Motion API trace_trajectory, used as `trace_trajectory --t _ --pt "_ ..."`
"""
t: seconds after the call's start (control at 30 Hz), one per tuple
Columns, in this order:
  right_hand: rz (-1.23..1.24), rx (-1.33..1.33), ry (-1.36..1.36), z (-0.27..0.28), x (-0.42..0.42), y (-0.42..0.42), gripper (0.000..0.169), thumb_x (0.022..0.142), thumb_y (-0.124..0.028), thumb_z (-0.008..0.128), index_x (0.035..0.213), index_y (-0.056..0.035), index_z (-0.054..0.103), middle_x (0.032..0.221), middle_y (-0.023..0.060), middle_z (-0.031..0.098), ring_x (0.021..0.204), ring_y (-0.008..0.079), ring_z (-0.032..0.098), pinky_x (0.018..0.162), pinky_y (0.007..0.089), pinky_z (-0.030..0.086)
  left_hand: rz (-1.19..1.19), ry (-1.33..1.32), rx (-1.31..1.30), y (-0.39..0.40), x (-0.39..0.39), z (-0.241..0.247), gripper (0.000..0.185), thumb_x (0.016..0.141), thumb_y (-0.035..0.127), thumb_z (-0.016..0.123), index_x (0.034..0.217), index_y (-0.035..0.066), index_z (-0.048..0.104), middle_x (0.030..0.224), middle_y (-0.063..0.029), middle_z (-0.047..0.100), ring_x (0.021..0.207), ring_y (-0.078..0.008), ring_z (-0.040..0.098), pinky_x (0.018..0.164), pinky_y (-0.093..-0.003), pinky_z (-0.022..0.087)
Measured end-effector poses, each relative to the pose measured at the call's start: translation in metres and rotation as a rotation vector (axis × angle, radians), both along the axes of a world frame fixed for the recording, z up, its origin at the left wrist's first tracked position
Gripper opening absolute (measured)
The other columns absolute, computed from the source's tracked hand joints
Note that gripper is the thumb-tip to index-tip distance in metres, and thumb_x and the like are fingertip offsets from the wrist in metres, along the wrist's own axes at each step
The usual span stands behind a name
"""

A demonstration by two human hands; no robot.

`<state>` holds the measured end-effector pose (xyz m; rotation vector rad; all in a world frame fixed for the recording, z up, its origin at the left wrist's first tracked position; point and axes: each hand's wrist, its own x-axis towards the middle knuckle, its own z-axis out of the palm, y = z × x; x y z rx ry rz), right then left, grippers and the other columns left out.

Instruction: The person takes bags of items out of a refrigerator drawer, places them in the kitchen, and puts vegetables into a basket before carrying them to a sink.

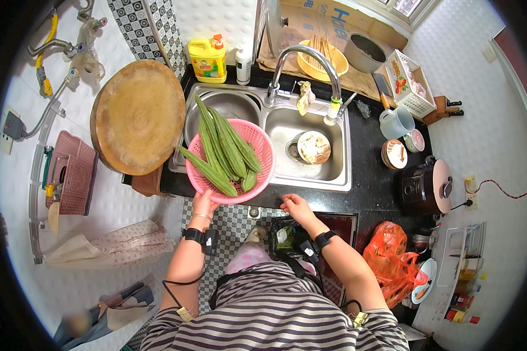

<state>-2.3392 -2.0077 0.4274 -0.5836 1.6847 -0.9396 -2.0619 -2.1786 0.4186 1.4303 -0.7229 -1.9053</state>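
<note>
My left hand (205, 203) grips the near rim of a pink plastic colander (268, 164). Several long green ridged gourds (230, 151) lie in the colander, some poking out past its far and left rim. The colander is over the left basin of a steel double sink (246, 87), where a round metal pan (241, 102) shows behind it. My right hand (295, 206) is at the counter's front edge, right of the colander, fingers loosely curled and holding nothing that I can see. In the right basin, a bowl (314, 148) with food remains sits beside the drain.
A chrome faucet (309, 48) arches over the right basin. A thick round wooden chopping board (140, 116) stands at the left. A yellow detergent bottle (207, 61) is behind the sink. An electric pressure cooker (426, 186) and red plastic bags (388, 263) are at the right.
</note>
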Motion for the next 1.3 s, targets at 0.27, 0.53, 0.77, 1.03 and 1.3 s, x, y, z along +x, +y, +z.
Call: trace_trajectory --t 0.27,0.53,0.77,1.03,1.3 --pt "0.011 0.027 0.037 0.004 -0.010 0.007 0.032 0.094 -0.016 0.051 0.119 0.0037 0.055 0.092 0.0113 0.067 0.077 0.0150 0.062 0.073 0.0276 0.051 0.107 0.119 -0.024 -0.077 -0.057 -0.024 0.033 0.089 0.011 0.051 0.122 0.010 0.048 0.106 -0.0065 0.060 0.087 -0.0221 0.063 0.068 -0.0352 0.055" --pt "0.037 0.039 0.094 0.020 -0.016 0.005 0.034 0.092 -0.015 0.050 0.120 0.0036 0.055 0.092 0.0098 0.066 0.080 0.0149 0.062 0.075 0.0276 0.050 0.184 0.206 0.202 -0.138 -0.064 -0.074 0.025 0.086 0.011 0.056 0.111 0.009 0.051 0.098 -0.0082 0.059 0.085 -0.0237 0.062 0.075 -0.0389 0.055" --pt "-0.052 0.010 0.112 -0.009 -0.016 -0.010 0.033 0.090 -0.018 0.054 0.115 0.0037 0.058 0.088 0.0099 0.067 0.075 0.0159 0.062 0.070 0.0286 0.051 0.027 -0.101 0.171 -0.137 -0.075 -0.048 0.036 0.090 0.031 0.055 0.114 0.004 0.051 0.097 -0.0133 0.063 0.080 -0.0291 0.066 0.073 -0.0390 0.055" --pt "-0.072 -0.083 0.388 0.011 -0.015 0.011 0.035 0.087 -0.024 0.055 0.112 -0.0019 0.064 0.099 0.0181 0.069 0.093 0.0310 0.066 0.083 0.0379 0.051 -0.031 -0.372 -0.012 -0.157 -0.069 -0.075 0.043 0.089 0.035 0.055 0.106 -0.005 0.054 0.092 -0.0174 0.063 0.076 -0.0275 0.063 0.063 -0.0387 0.055" --pt "-0.642 0.041 0.478 0.016 -0.050 0.185 0.031 0.086 -0.020 0.061 0.111 -0.0023 0.063 0.085 0.0108 0.067 0.079 0.0180 0.064 0.073 0.0323 0.052 0.209 -0.836 -0.303 -0.087 -0.146 -0.018 0.080 0.083 0.037 0.056 0.126 -0.023 0.026 0.128 -0.0441 0.038 0.113 -0.0502 0.050 0.097 -0.0499 0.042"
